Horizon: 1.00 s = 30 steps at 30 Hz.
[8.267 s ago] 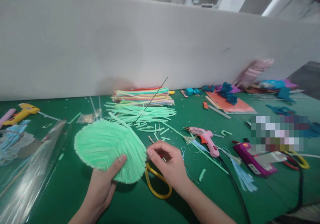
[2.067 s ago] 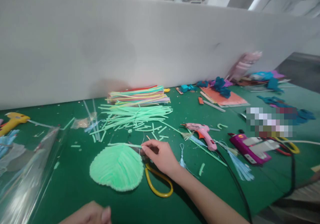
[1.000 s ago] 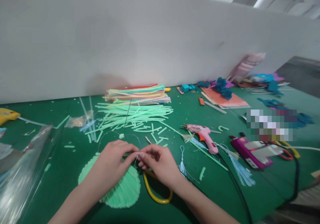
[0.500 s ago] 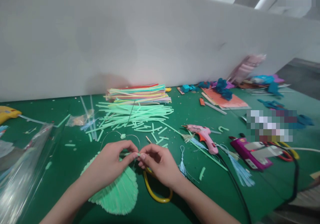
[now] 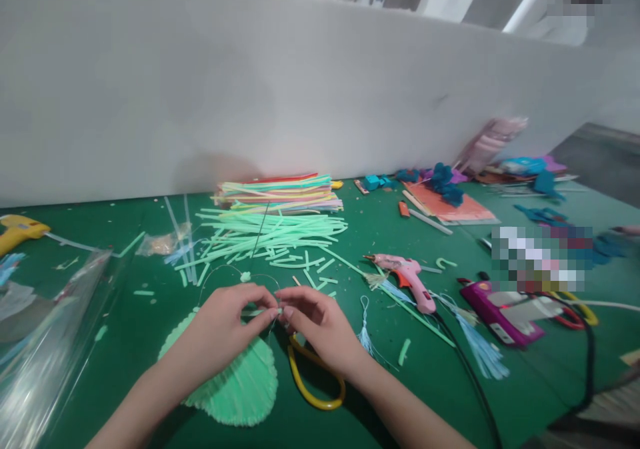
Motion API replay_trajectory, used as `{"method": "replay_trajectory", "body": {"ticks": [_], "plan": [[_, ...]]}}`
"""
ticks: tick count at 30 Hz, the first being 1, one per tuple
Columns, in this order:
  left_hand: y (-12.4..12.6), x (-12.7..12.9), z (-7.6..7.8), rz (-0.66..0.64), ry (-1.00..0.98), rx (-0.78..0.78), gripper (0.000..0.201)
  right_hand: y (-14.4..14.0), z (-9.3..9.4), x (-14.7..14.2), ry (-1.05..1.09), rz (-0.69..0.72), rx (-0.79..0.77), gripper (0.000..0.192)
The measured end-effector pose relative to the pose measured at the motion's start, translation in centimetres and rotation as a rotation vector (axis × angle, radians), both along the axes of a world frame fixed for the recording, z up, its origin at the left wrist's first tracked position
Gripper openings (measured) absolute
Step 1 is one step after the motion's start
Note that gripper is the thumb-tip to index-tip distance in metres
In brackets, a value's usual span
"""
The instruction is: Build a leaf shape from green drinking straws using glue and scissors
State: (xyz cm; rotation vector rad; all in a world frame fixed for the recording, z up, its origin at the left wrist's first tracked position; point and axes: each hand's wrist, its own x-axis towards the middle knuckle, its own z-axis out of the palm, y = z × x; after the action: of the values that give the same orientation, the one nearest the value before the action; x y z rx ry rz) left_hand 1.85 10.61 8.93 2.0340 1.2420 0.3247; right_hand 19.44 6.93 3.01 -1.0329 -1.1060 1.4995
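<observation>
Both hands, left (image 5: 225,315) and right (image 5: 320,322), pinch thin wire (image 5: 235,270) at the fan's (image 5: 235,382) 12 o'clock tip. Fan looks fully woven; wire remains loose. Scissors (image 5: 315,382) lie at 3 o'clock.

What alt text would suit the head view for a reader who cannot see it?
Both hands, left hand and right hand, meet fingertip to fingertip, pinching a thin wire at the top edge of a green fan on a green table. Loose green straws, yellow scissors and a pink glue gun lie nearby.

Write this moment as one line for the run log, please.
left hand: pinches thin wire | right hand: pinches same wire | green fan piece: on green table, under left hand | yellow-handled scissors: under right wrist
</observation>
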Motion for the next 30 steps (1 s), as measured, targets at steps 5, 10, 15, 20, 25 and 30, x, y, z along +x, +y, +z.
{"method": "replay_trajectory", "body": {"ticks": [5,10,15,20,25,30], "plan": [[-0.4,0.2,0.0,-0.026,0.078,0.102,0.021,0.1,0.5,0.4,-0.053,0.004,0.043,0.022],[-0.8,0.2,-0.4,-0.075,0.122,0.159,0.023,0.1,0.0,-0.1,-0.053,-0.007,0.019,0.029],[-1.0,0.5,-0.2,-0.099,0.144,0.133,0.025,0.3,-0.3,-0.2,-0.074,-0.034,0.042,0.024],[-1.0,0.2,0.9,-0.004,0.083,0.021,0.017,0.2,0.0,0.0,-0.068,-0.045,-0.01,0.026],[-0.7,-0.3,1.2,0.008,-0.035,-0.107,0.019,-0.6,0.8,0.0,-0.245,-0.157,0.194,0.015],[-0.3,-0.1,0.5,0.045,-0.065,-0.122,0.019,-0.9,1.0,0.0,-0.389,-0.198,0.311,0.007]]}}
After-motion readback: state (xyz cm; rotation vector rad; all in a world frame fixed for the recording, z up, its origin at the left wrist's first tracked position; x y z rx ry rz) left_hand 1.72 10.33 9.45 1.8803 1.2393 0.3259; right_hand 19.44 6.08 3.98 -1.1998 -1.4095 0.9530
